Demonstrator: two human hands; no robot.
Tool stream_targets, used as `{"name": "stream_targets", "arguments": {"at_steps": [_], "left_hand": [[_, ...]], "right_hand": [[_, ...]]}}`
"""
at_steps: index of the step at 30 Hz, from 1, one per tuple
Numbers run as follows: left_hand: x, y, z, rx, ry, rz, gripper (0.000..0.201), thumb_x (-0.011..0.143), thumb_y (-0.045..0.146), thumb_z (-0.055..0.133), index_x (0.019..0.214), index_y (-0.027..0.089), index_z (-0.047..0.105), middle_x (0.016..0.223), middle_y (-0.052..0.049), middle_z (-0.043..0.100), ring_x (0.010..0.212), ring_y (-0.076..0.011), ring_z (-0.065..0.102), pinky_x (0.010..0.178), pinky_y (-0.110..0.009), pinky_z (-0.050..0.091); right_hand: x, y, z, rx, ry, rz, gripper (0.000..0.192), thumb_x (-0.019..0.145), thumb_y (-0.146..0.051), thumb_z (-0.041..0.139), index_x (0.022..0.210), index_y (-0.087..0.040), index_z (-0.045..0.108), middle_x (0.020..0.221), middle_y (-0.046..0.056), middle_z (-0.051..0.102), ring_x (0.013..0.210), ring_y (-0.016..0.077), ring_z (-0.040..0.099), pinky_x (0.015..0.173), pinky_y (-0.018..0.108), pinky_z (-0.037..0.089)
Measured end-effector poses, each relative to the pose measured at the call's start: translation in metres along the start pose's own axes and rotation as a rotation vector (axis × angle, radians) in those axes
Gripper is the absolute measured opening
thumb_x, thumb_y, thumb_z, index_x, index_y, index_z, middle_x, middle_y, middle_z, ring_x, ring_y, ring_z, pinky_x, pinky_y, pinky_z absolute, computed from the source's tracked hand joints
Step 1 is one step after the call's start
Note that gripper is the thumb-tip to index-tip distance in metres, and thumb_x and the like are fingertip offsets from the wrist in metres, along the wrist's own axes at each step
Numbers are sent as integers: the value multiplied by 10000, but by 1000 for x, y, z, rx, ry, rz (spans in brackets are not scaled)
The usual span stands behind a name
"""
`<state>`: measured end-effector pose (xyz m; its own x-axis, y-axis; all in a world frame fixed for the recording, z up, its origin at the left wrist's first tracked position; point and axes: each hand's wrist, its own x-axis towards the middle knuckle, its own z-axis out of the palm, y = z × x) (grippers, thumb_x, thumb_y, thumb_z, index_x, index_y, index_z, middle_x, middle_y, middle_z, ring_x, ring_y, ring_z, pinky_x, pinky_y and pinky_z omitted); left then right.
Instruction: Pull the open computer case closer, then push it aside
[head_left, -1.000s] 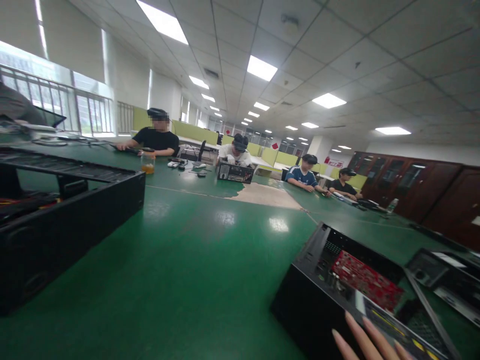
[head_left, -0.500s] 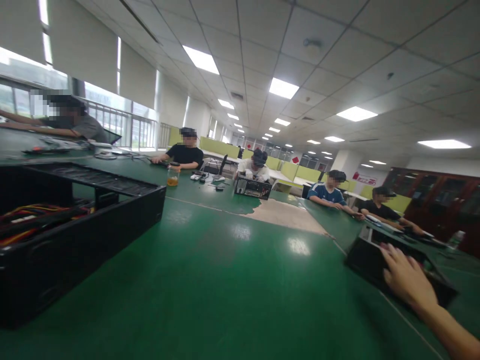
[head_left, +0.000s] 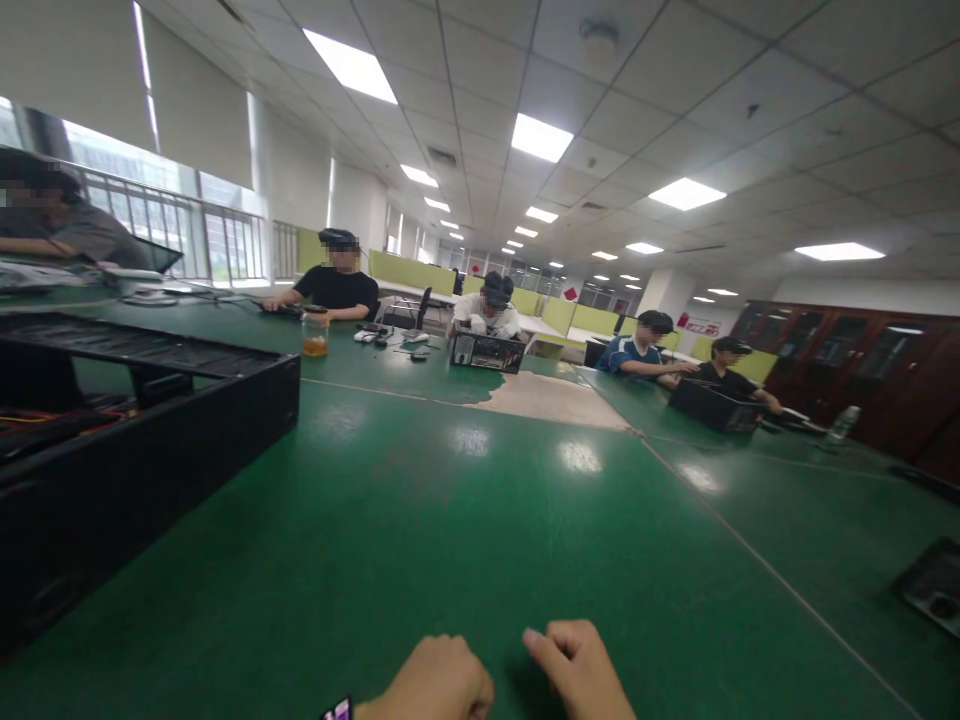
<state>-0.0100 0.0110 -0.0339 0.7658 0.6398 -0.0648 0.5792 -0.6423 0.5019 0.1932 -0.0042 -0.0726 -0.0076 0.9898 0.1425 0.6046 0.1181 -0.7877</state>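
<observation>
At the near left an open black computer case, a long matte metal box with a slotted top rail and coloured wires inside, lies on the glossy green table. Farther back stands a small clear jar of amber liquid, then a second case before a seated person. At the bottom edge the left hand, a watch at its wrist, is curled into a loose fist that holds nothing, just beside the right hand, also curled and empty; both hover low over bare tabletop. Half a second ago the right hand lay flat on a black case at the near right; that hand has since drawn back. A flat dark panel lies at the right edge.
</observation>
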Motion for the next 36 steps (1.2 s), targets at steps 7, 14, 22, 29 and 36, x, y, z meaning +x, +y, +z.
{"name": "stream_targets", "arguments": {"at_steps": [7, 14, 22, 29, 36], "left_hand": [[2, -4, 1, -12, 61, -59, 334, 679, 281, 601, 477, 158, 364, 439, 62, 217, 464, -89, 199, 541, -275, 185], [1, -4, 8, 56, 50, -73, 327, 676, 300, 576, 489, 162, 344, 455, 51, 230, 482, -102, 148, 548, -296, 146], [1, -5, 8, 121, 32, -61, 310, 681, 325, 546, 499, 177, 343, 451, 27, 292, 478, -120, 247, 538, -304, 133], [-2, -2, 8, 184, 65, -44, 294, 705, 336, 539, 509, 175, 390, 556, -16, 618, 590, -172, 562, 533, -303, 177], [-1, -3, 10, 200, 76, -16, 328, 741, 372, 556, 512, 174, 429, 563, -11, 636, 595, -172, 595, 519, -295, 188]], "right_hand": [[-5, 18, 11, -136, -107, 40, 484, 793, -506, 509, 477, -183, 337, 504, -56, 257, 521, 81, 262, 501, 255, 180], [-9, 15, 6, -220, -177, 34, 428, 784, -415, 544, 470, -168, 390, 488, -62, 278, 521, 76, 283, 499, 252, 171], [-11, 10, 5, -236, -156, 33, 424, 782, -409, 546, 471, -164, 394, 491, -63, 264, 526, 76, 285, 505, 252, 169], [-13, 6, 2, -242, -171, 13, 446, 806, -427, 537, 477, -159, 396, 488, -67, 265, 514, 69, 275, 501, 244, 182], [-15, 3, -1, -257, -181, 14, 448, 823, -432, 523, 485, -161, 408, 498, -66, 260, 521, 73, 273, 501, 244, 180]]}}
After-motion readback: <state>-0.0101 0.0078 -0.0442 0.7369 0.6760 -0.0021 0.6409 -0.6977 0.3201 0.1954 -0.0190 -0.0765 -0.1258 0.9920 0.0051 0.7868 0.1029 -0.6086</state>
